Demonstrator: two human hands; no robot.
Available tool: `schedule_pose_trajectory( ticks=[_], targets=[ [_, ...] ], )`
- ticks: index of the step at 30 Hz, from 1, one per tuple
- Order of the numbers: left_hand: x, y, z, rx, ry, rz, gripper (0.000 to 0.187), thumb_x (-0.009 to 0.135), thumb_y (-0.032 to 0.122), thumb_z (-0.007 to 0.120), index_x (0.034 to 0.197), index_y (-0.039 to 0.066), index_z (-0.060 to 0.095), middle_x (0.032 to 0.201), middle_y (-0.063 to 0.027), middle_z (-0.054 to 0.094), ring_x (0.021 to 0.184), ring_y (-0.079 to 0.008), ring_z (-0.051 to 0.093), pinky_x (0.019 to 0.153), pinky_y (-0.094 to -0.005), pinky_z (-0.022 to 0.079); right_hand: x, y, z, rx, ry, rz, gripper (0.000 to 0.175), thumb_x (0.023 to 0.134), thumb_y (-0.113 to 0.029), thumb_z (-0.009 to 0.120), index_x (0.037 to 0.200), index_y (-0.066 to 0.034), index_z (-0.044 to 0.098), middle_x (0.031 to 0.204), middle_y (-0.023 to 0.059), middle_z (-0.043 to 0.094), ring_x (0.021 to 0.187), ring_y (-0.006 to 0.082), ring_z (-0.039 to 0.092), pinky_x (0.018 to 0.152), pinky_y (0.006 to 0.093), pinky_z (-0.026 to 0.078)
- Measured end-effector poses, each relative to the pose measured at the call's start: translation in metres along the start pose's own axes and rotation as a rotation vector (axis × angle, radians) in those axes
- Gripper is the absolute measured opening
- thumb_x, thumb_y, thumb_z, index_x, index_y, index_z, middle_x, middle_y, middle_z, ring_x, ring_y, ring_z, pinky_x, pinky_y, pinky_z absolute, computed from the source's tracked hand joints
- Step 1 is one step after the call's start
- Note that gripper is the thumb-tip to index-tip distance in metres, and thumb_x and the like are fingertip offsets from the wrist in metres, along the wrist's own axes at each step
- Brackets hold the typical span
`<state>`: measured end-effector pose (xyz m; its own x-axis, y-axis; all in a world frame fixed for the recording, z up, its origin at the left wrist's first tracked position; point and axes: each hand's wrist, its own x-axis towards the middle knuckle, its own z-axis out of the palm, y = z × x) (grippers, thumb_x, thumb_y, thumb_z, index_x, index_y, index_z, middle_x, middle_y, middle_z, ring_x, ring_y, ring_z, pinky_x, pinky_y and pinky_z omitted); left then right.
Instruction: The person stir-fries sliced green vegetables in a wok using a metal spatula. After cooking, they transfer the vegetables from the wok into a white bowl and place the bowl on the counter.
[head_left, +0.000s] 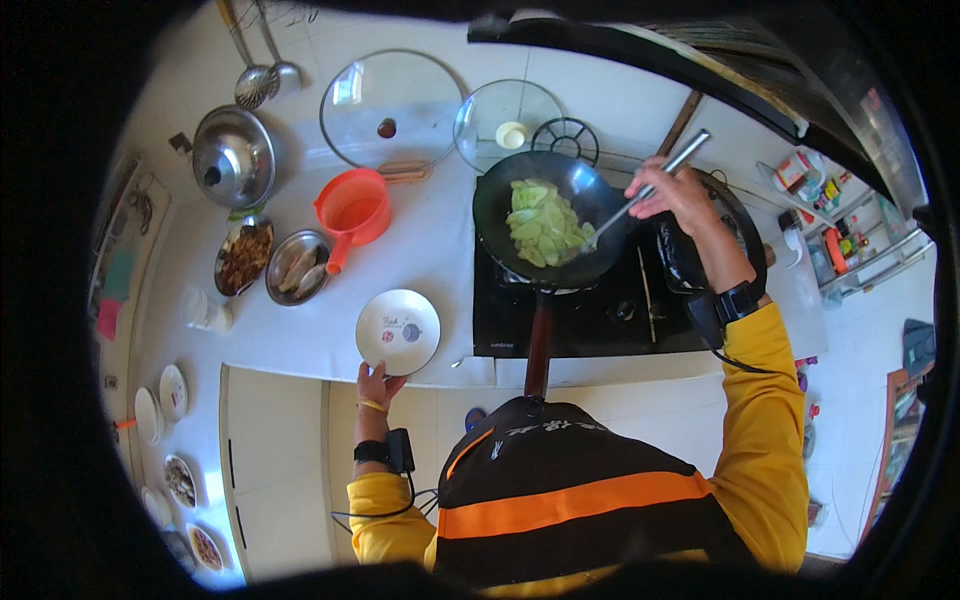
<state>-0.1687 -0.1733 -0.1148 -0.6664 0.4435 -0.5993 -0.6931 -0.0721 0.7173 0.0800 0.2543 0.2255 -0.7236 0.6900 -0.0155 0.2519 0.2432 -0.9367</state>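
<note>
A dark wok (592, 255) sits on the black cooktop (600, 326), its wooden handle towards me. Pale green sliced vegetables (549, 221) lie in it. My right hand (664, 193) is closed around the handle of a metal spatula (626, 210), whose lower end touches the right side of the vegetables. A white plate (397, 330) with printed decoration is at the counter's front edge, and my left hand (380, 386) grips its near rim. Whether the plate rests on the counter or is slightly raised, I cannot tell.
Left of the wok are a red plastic dipper (352, 206), a steel bowl of fish (298, 268), a dish of brown food (244, 256) and a domed metal lid (234, 156). Glass lids (394, 97) lean behind. A black covered pan (739, 225) stands right of the wok.
</note>
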Motion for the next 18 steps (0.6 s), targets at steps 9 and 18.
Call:
schedule_pose_trajectory(
  ticks=[9,18],
  targets=[
    [0.01,-0.005,0.002,0.048,0.076,0.133,0.033,0.089,0.009,0.044,0.121,0.012,0.037,0.102,-0.0153,0.059,0.081,-0.0331,0.065,0.06,-0.0408,0.059,0.004,0.04,0.05,0.15,0.099,0.091,0.02,0.084,-0.016,0.058,0.089,0.0032,0.059,0.08,0.0156,0.065,0.061,0.0225,0.067,0.053,0.0285,0.057],
    [-0.03,0.028,0.025,-0.055,-0.14,0.236,0.036,0.088,0.013,0.047,0.123,0.012,0.04,0.108,-0.0136,0.059,0.089,-0.0296,0.064,0.066,-0.0392,0.057,0.009,-0.004,0.002,0.026,0.023,-0.093,0.023,0.084,-0.02,0.055,0.082,0.0016,0.061,0.084,0.0164,0.065,0.066,0.0256,0.067,0.057,0.0306,0.059]
  ],
)
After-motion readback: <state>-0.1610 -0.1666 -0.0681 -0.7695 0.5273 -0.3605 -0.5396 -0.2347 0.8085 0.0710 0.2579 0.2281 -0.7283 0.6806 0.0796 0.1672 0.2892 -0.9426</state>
